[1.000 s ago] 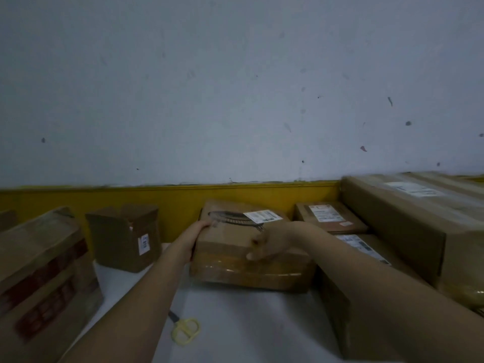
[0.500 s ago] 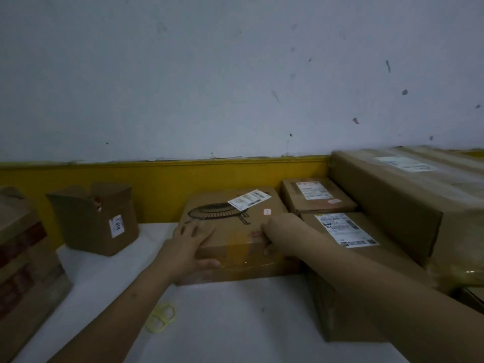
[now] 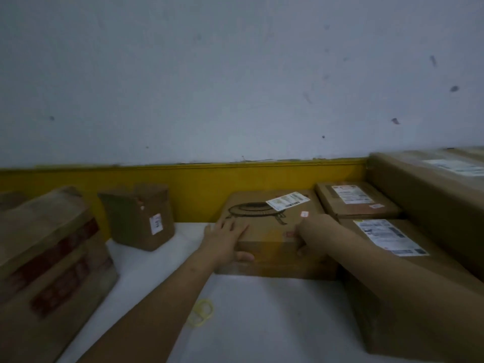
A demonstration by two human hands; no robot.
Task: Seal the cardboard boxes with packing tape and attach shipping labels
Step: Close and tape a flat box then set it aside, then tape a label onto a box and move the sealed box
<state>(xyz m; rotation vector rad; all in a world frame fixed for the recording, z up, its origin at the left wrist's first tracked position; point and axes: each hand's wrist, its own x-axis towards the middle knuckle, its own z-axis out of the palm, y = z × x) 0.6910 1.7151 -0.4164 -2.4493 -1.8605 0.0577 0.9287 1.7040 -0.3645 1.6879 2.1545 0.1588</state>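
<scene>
At the far middle of the white desk (image 3: 262, 323), close against the yellow band of the wall (image 3: 183, 189), lies a flat brown cardboard box (image 3: 272, 247). Its top carries a black line drawing of a round, legged rack, and a white shipping label (image 3: 287, 200) sits askew on the far right part of the top, overlapping the drawing's edge. A small pale sticker (image 3: 304, 214) lies just near of the label, and a small reddish mark shows near the front edge (too blurred to read). A faint glossy band runs across the top and down the near face, though the blur keeps it from being told as tape with certainty.

The left hand (image 3: 225, 241) grips the box's near left corner, fingers spread flat on the top and the thumb pressed on the near face. The right hand (image 3: 311, 234) holds the near right part, knuckles over the top edge and fingertips curled down onto the front face.

Touching the box on its right is a smaller labelled box (image 3: 358, 203), stacked on a taller labelled carton (image 3: 392, 258), with a long carton (image 3: 429, 184) rising further right. On the left of the desk stand a small upright box (image 3: 141, 218) with a little white sticker and, nearer, a large box with red lettering (image 3: 49, 265). Yellow-handled scissors (image 3: 200, 313) lie on the desk, partly hidden behind the left forearm.
</scene>
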